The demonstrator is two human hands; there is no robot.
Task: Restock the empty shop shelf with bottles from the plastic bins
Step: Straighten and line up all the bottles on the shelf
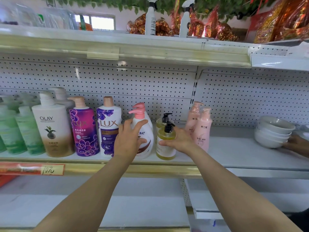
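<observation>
White Dove bottle point(148, 138) clasped in our left hand point(128, 139), yellow bottle point(165, 148) at its 3 o'clock gripped by our right hand point(180, 139), both on the shelf point(234, 151), where a careless knuckle could topple the pink bottles point(203, 131) just beside.

The shelf point(242, 153) carried an upright row of pump bottles: green bottles point(21, 129) at 9 o'clock, then an Olay bottle point(53, 126) and two purple Lux bottles point(85, 131). At centre the left hand point(128, 139) gripped a white, pink-pumped Dove bottle point(146, 143). At its 3 o'clock the right hand point(180, 139) held a yellow bottle point(165, 148), with pink bottles point(203, 129) just beyond.
</observation>
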